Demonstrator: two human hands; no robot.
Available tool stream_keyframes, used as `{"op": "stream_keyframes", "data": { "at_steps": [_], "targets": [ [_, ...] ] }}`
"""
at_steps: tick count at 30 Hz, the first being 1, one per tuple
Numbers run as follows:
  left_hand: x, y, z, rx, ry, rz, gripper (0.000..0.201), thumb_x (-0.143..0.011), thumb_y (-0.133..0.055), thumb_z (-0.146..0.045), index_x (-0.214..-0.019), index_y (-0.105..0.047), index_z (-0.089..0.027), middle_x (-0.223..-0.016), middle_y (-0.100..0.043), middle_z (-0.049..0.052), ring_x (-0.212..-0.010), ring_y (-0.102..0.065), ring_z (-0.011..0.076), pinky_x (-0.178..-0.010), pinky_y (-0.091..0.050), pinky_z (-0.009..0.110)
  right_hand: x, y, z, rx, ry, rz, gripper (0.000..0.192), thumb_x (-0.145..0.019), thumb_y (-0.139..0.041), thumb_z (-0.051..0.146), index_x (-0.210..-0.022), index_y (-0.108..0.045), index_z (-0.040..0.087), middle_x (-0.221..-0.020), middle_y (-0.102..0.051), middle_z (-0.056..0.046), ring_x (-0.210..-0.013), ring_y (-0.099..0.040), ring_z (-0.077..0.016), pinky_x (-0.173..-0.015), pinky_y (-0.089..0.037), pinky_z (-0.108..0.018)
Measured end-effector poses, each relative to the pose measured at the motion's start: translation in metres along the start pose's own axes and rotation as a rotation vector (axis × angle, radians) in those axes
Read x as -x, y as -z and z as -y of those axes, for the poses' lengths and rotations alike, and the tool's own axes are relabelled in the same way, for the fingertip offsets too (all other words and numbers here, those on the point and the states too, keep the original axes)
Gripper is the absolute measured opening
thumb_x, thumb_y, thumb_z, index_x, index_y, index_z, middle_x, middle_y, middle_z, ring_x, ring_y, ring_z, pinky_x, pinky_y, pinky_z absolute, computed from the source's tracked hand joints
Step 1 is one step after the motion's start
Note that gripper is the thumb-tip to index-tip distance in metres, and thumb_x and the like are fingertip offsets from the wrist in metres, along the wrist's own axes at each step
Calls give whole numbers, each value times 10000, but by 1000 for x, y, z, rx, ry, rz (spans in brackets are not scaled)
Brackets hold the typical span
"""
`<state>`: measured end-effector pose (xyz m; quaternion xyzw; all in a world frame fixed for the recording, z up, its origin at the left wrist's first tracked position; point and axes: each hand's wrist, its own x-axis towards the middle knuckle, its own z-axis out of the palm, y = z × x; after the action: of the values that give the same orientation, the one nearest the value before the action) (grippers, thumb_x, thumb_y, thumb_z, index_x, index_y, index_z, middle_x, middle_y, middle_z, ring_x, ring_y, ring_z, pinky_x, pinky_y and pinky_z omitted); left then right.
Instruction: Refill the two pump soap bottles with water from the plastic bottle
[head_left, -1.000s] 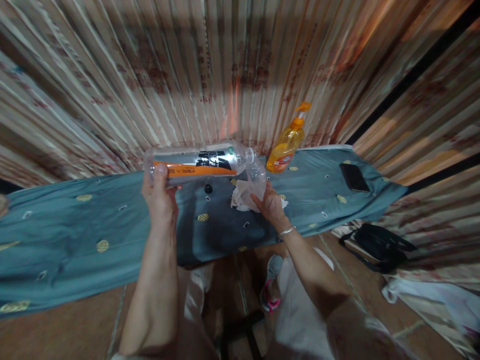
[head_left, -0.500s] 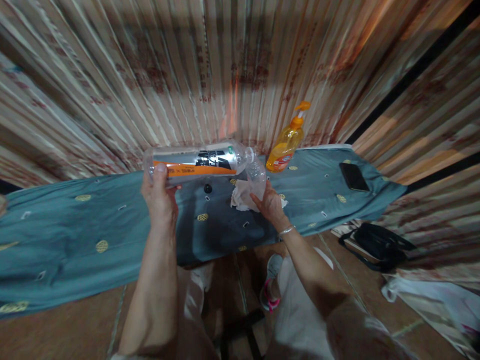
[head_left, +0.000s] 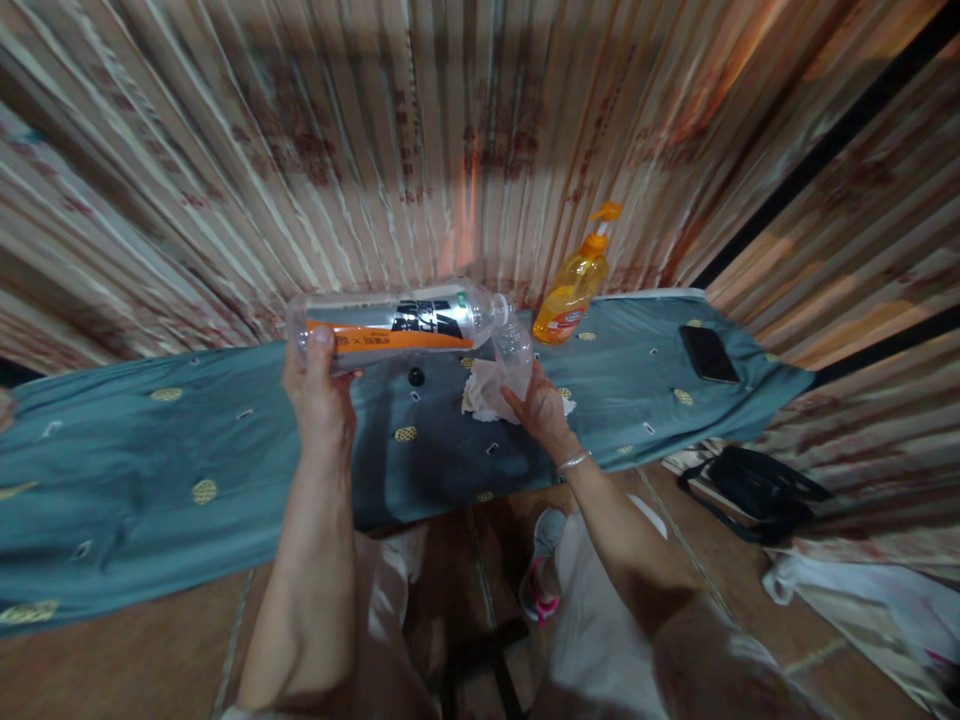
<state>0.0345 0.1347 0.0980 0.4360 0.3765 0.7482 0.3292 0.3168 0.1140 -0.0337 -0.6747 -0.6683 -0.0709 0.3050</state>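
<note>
Above the teal-covered table (head_left: pixel 150 470), the left hand (head_left: pixel 321 400) is closed around the base end of a large clear bottle (head_left: pixel 390 322), held level with its uncapped mouth pointing right. The right hand (head_left: pixel 541 405) is wrapped around a small clear bottle (head_left: pixel 513 352), held upright with its neck just under the large bottle's mouth, the two near or touching. A small dark cap (head_left: pixel 416 377) and a crumpled tissue (head_left: pixel 484 392) lie on the cloth below. Judgement: both bottles are thin plastic, light, easily dented and possibly slippery if wet; the large one is best gripped mid-body, the small one around its lower barrel. An orange soap dispenser (head_left: pixel 574 285) and a phone (head_left: pixel 708 353) sit further right.
</note>
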Motion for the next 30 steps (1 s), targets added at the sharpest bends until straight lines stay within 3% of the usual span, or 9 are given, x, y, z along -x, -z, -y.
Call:
{"op": "stream_keyframes", "data": {
  "at_steps": [7, 12, 18, 30],
  "targets": [
    [4, -9, -8, 38, 35, -64, 403, -700, -788, -555, -957, -702, -257, -824, -653, 14, -615, -560, 138, -493, -445, 275, 0, 2, 3, 10, -14, 44, 716, -949, -545, 532, -1425, -467, 3, -1112, -718, -285, -1037, -712, -318, -871, -589, -450],
    [4, -10, -10, 42, 28, -71, 407, -704, -781, -550, -950, -696, -237, -803, -639, 15, -618, -549, 136, -493, -440, 268, 0, 2, 2, 13, -33, 49, 725, -942, -562, 512, -1422, -455, -20, -1120, -709, -307, -1028, -713, -325, -867, -579, -450],
    [1, -4, -5, -7, 4, -13, 342, -738, -752, -571, -936, -703, -297, -824, -653, 30, -652, -588, 188, -509, -449, 319, 0, 0, 2, 2, -8, 6, 712, -947, -543, 518, -1421, -455, -5, -1111, -718, -291, -1005, -716, -322, -853, -584, -458],
    [6, -13, -16, 39, 80, -112, 486, -622, -818, -589, -944, -709, -242, -834, -660, 23, -638, -561, 138, -483, -372, 249, 0, -1, 2, 39, -10, 20, 732, -944, -547, 535, -1397, -469, -35, -1078, -716, -289, -992, -712, -315, -859, -582, -429]
  ]
}}
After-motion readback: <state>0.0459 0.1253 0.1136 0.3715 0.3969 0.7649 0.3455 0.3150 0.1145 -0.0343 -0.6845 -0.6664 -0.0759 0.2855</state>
